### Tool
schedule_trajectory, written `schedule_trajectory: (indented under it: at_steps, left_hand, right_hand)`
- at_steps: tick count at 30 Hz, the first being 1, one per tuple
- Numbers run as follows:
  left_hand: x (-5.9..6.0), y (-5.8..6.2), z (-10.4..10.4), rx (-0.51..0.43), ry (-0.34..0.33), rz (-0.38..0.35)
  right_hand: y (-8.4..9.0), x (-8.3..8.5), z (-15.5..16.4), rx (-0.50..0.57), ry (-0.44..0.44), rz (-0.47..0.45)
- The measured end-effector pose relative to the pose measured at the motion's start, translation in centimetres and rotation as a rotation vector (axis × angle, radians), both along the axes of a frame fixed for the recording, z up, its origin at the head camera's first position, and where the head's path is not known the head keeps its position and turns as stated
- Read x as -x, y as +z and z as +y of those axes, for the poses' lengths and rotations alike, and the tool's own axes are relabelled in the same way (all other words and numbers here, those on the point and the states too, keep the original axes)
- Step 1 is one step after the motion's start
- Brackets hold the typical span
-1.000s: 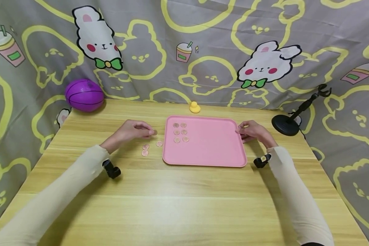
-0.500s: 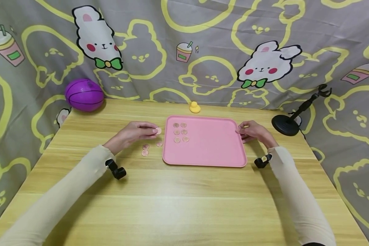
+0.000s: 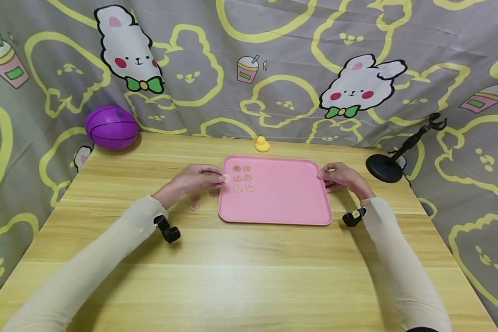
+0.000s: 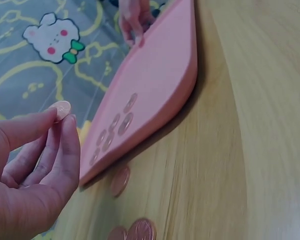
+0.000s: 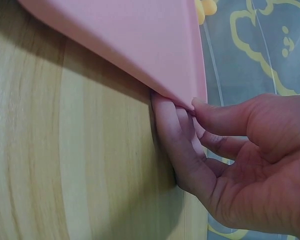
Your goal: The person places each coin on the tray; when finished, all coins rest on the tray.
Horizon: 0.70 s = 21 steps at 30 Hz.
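Copper-coloured coin (image 4: 63, 107), small, round and flat, pinched at its edge between thumb and fingertips of the left hand (image 3: 192, 180); it is held above the worktop (image 3: 249, 267) at the left rim of the pink tray (image 3: 286, 203), toward the worktop's far edge. Six like coins (image 3: 242, 178) lie flat on the tray's far left corner in two columns of three. Three loose coins (image 4: 135, 231) lie on the bare wood just beside the tray's left rim, partly hidden under the left hand in the head view. The right hand (image 3: 342, 177) holds the tray's far right corner, thumb on top of the rim and fingers curled beneath it, as the right wrist view shows.

Worktop: pale yellow wood with a straight grain, the tray resting near its middle toward the far edge. A purple ball (image 3: 111, 127) sits at the far left corner, a small yellow duck (image 3: 262, 144) at the far edge behind the tray, and a black stand (image 3: 392, 162) with a round base and slanted arm at the far right corner. A grey cloth backdrop (image 3: 282, 55) printed with yellow outlines, white rabbits in green bow ties and pink drink cups encloses the worktop behind and at both sides. Both arms wear cream sleeves. No legible writing or brand shows.
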<state>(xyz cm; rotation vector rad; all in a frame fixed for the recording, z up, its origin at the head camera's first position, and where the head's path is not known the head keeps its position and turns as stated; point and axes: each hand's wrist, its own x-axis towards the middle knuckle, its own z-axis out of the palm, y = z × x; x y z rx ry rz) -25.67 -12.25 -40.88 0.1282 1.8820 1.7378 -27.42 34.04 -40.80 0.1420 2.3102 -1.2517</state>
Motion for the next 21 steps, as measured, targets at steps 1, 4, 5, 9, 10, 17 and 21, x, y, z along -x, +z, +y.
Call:
schedule_trajectory:
  at_steps: [1,4,5,9,10,17,21]
  left_hand:
    - [0.0,0.0,0.2,0.0,0.005,-0.003]
    - [-0.1,-0.2,0.9,0.034,0.005,0.018]
    - [-0.2,-0.2,1.1,0.047,0.002,0.028]
    - [-0.4,-0.3,1.9,0.115,-0.018,0.09]
    - [-0.5,-0.3,2.1,0.128,-0.024,0.106]
    - [-0.8,-0.2,4.1,0.109,-0.068,0.199]
    - [-1.1,-0.4,5.3,0.139,-0.08,0.273]
  right_hand:
    - [0.0,0.0,0.0,-0.001,0.002,0.001]
    - [0.0,0.0,-0.1,-0.007,0.003,0.002]
    - [0.0,0.0,-0.2,-0.008,0.002,0.001]
    - [0.0,0.1,-0.2,-0.014,0.006,-0.001]
    - [0.0,0.1,-0.2,-0.012,0.007,-0.002]
    - [0.0,0.2,0.0,-0.016,-0.003,-0.004]
    - [-0.3,0.3,0.1,-0.018,-0.005,-0.012]
